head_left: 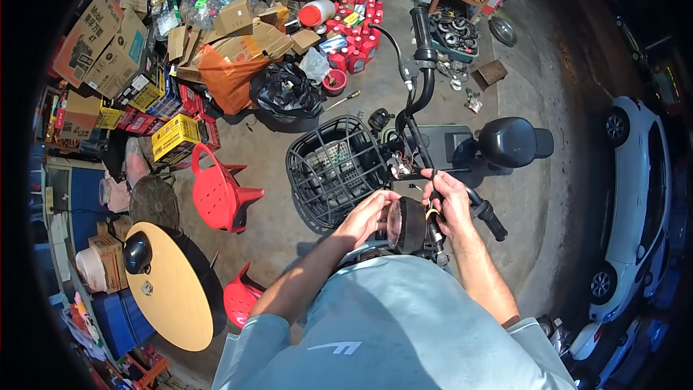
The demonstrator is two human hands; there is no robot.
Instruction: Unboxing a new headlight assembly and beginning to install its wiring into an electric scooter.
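Note:
Just in front of my body, a round black headlamp [412,225] is turned with its clear lens to the left. My left hand [369,214] grips it by the lens side, fingers curled at the rim. Behind the lamp, my right hand [450,199] is closed in a pinch beside the handlebar [420,146]; what its fingers hold is hidden. A short yellow wire [432,212] shows beneath that hand. Bare wires and connectors [401,165] spill out at the scooter's front, beyond my hands. The black wire basket [336,166] is left of them.
The scooter's black seat [507,142] lies to the right. Red plastic chairs [216,191] and a round wooden table [172,296] stand left. Cardboard boxes [101,47], a black bag [287,90] and red bottles [357,47] crowd the far left. A white car [629,209] is parked right.

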